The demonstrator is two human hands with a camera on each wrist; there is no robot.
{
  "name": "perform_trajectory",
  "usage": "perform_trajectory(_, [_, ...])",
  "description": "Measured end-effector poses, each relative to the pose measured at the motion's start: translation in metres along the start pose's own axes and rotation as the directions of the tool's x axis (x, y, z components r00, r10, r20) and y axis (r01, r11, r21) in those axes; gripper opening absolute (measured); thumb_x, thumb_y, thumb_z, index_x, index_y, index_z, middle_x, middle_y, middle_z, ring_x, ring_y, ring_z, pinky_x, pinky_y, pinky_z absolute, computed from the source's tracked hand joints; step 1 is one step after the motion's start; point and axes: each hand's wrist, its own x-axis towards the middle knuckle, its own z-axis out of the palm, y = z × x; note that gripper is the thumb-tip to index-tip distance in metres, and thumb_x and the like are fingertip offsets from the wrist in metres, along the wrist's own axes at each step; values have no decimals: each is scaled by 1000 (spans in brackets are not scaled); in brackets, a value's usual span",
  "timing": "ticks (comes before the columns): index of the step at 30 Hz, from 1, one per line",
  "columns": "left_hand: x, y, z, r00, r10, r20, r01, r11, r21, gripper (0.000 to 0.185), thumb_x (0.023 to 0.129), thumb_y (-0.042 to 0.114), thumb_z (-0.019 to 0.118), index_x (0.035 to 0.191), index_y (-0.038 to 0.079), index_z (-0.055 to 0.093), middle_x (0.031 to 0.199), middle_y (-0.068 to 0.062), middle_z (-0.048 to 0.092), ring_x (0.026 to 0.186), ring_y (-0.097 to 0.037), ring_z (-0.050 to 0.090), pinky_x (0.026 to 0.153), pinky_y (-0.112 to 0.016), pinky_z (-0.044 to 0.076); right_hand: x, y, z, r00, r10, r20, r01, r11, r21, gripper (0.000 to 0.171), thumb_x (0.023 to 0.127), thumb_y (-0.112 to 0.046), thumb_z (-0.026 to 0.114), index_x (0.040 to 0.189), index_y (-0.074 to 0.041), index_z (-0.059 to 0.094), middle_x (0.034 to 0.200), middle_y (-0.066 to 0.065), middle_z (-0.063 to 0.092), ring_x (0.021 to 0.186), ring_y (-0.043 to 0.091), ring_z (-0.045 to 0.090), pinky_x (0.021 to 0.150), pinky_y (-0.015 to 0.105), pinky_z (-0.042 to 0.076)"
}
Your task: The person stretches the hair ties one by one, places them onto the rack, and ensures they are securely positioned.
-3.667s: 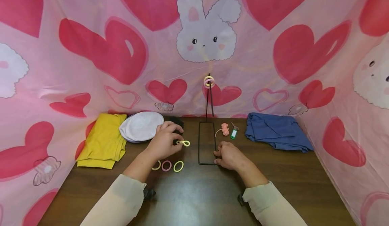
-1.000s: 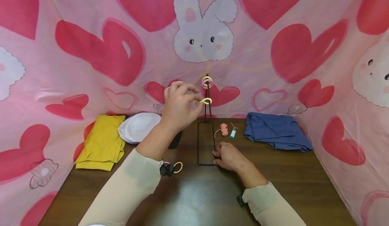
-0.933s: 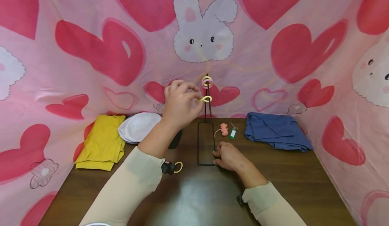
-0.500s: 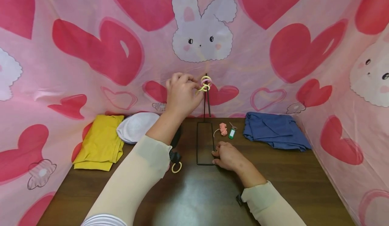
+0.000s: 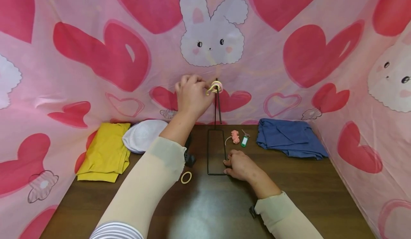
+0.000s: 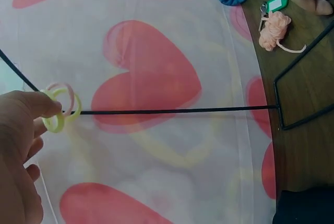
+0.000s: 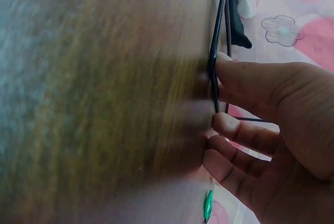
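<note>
My left hand (image 5: 194, 95) pinches a yellow hair tie (image 5: 212, 88) at the top of a black wire stand (image 5: 208, 153). In the left wrist view, this yellow hair tie (image 6: 52, 124) sits at the fingertips, against the bent wire, among a pink hair tie (image 6: 61, 86) and another yellow one. Whether it is looped over the wire end I cannot tell. My right hand (image 5: 242, 166) grips the right side of the stand's rectangular base. From the right wrist, the thumb and index finger (image 7: 227, 124) lie against the base wire (image 7: 213, 51). A loose yellow hair tie (image 5: 186, 177) lies on the table.
Folded yellow cloth (image 5: 104, 151) and a white cap-like item (image 5: 144, 135) lie at the left. A dark object is mostly behind the left forearm. Right of the stand are pink yarn (image 5: 235, 137), a green-tagged key (image 5: 244, 141) and folded blue cloth (image 5: 290, 138).
My left hand has risen from the table to the stand's top, carrying the yellow hair tie up to the ones hanging there. The left forearm now covers other loose hair ties. My right hand stays put.
</note>
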Motion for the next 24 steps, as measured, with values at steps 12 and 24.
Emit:
perform_trajectory(12, [-22, -16, -3, 1000, 3, -31, -5, 998, -70, 25, 89, 44, 74, 96, 22, 84, 117, 0, 66, 124, -27, 49, 102, -56, 33, 0, 2, 2, 1000, -24, -9, 24, 1000, -8, 37, 87, -26, 84, 119, -8, 79, 110, 10, 61, 100, 29, 58, 90, 44, 51])
perform_trajectory(24, [-76, -44, -4, 984, 160, -80, -175, 954, -244, 20, 82, 32, 84, 93, 16, 83, 110, -2, 69, 115, -31, 54, 93, -58, 38, 0, 0, 0, 999, -39, -5, 39, 999, -7, 38, 88, -27, 83, 119, -7, 78, 111, 10, 62, 101, 29, 58, 90, 45, 51])
